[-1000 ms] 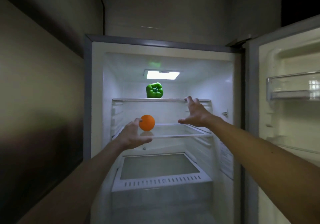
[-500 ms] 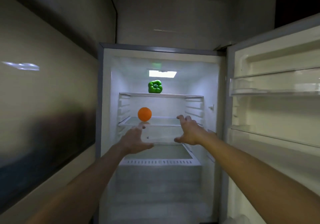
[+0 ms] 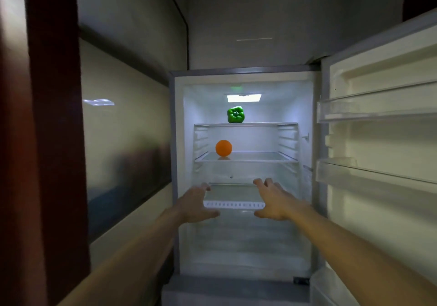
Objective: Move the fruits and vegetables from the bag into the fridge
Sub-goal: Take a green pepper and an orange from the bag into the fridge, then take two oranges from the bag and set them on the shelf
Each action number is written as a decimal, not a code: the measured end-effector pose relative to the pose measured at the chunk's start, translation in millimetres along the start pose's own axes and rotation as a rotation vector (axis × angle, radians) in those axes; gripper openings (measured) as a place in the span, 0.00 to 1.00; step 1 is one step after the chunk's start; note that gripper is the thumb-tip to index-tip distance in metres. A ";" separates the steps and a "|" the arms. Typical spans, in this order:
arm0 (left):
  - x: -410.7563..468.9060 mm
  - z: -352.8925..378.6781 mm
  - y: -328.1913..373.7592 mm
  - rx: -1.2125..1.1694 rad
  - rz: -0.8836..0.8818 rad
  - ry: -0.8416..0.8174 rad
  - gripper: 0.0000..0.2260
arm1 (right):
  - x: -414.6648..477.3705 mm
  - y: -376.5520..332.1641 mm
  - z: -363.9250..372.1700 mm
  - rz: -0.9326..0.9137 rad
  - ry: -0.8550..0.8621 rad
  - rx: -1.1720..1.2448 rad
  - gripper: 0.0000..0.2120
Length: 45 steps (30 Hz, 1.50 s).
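- Head view: an open fridge (image 3: 176, 164) stands straight ahead in a dim room, its interior lit by a lamp (image 3: 244, 98) in the ceiling of the compartment
- The fridge door (image 3: 378, 164) is swung wide at three o'clock, its door bins (image 3: 369, 110) showing nothing inside
- A green bell pepper (image 3: 235, 114) sits on the top shelf (image 3: 267, 124), at twelve o'clock from the centre of the compartment, stem end turned toward the camera
- An orange (image 3: 223, 148) rests on the middle glass shelf (image 3: 255, 157), toward the shelf's nine o'clock side, below the pepper and slightly to its seven o'clock; the two are well apart, on separate shelves
- The left hand (image 3: 195, 205) reaches forward at seven o'clock from the orange, in front of the lower compartment; fingers spread loosely and slightly curled, thumb out toward three o'clock, nothing in its grasp
- The right hand (image 3: 275, 200) is held at five o'clock from the orange, level with the left one; fingers extended and parted, palm turned inward, also holding nothing
- Between the two hands shows the white vented front edge of the crisper cover (image 3: 234, 204), neither hand clearly touching it
- Both forearms are bare and stretch in from the bottom corners of the view
- A glossy wall panel (image 3: 123, 140) runs along nine o'clock, and a dark red-brown upright (image 3: 54, 140) stands nearest the camera on that side
- The bag is not in view
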<state>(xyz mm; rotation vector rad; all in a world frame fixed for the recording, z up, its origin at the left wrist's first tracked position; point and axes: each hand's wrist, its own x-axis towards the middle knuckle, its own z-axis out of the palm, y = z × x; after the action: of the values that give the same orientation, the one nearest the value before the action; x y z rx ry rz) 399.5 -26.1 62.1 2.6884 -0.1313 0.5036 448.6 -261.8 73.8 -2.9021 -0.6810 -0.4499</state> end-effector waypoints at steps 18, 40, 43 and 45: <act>-106.1 -9.7 -14.1 -0.023 0.083 -0.121 0.31 | -117.2 -57.6 -11.3 0.074 -0.180 -0.075 0.45; -252.3 39.3 107.5 0.050 0.418 -0.380 0.33 | -401.4 -51.7 -65.4 0.489 -0.231 -0.121 0.45; -262.4 42.9 151.3 0.011 0.497 -0.386 0.33 | -453.1 -35.5 -84.1 0.574 -0.222 -0.143 0.45; -271.4 49.2 183.0 -0.001 0.545 -0.405 0.33 | -490.0 -24.1 -94.8 0.631 -0.224 -0.163 0.45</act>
<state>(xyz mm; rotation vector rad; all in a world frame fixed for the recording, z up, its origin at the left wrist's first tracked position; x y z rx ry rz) 133.2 -208.5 -11.7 2.6998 -0.9902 0.0941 -5.2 -461.3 10.7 -3.1190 0.2813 -0.1032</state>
